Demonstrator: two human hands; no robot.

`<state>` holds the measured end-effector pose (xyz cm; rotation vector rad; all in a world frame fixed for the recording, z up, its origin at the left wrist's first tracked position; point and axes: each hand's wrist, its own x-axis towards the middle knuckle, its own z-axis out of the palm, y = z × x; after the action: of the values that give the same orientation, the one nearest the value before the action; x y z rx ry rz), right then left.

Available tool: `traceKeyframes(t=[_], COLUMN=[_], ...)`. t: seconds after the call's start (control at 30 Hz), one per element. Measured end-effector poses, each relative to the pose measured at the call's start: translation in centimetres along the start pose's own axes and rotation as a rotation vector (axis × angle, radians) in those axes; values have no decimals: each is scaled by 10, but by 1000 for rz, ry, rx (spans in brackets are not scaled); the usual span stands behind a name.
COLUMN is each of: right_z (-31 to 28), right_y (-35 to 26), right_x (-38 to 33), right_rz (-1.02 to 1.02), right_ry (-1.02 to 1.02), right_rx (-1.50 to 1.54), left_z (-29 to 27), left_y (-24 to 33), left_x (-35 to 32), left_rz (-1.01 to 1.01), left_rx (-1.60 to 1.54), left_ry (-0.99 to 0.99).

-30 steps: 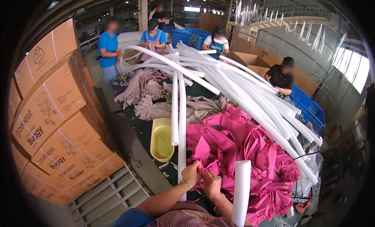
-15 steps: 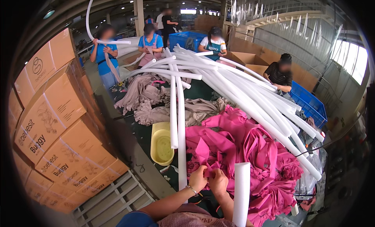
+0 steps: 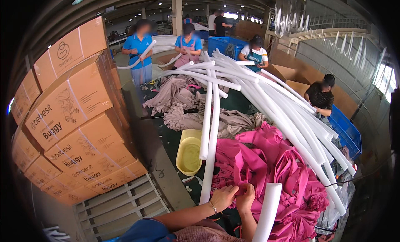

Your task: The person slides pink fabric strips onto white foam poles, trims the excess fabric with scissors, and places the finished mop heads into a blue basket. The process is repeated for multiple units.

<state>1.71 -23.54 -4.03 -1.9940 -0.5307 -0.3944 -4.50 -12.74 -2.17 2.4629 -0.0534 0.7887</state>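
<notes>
My left hand (image 3: 224, 198), with a bracelet at the wrist, pinches a piece of pink fabric (image 3: 243, 175) at the near edge of the pile. Close beside it, my right hand (image 3: 246, 198) is also closed on that fabric, its fingertips partly hidden. The fabric rises in a folded strip above my fingers. More pink cloth pieces (image 3: 287, 188) lie heaped beyond and to the right. A white foam tube (image 3: 267, 210) stands tilted just right of my right forearm, its lower end out of view.
Many long white foam tubes (image 3: 287, 121) lie across the table. Left of the pink heap are a yellow basin (image 3: 189, 155) and beige cloth (image 3: 183, 96). Stacked cardboard boxes (image 3: 79, 100) and a metal pallet (image 3: 121, 208) are at the left. Several co-workers (image 3: 141, 50) stand around the table.
My view has turned left, so the scene sits farther right. Both hands keep hold of the pink fabric. The far-left co-worker's foam tube has come down from overhead to about waist height.
</notes>
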Motion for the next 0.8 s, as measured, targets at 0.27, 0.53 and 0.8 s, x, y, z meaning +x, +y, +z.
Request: traceKeyframes(t=[0.27, 0.53, 0.8], right_z=[-8, -27, -179], right_y=[15, 18, -95], right_x=[-22, -11, 35], right_rz=[100, 329, 199], right_ry=[-56, -289, -670], right_rx=[-109, 134, 1298], left_z=[10, 3, -20], left_y=[-12, -10, -32], left_x=[-2, 9, 25], left_rz=[-2, 64, -115], left_rx=[44, -32, -192], left_ry=[-164, -44, 86])
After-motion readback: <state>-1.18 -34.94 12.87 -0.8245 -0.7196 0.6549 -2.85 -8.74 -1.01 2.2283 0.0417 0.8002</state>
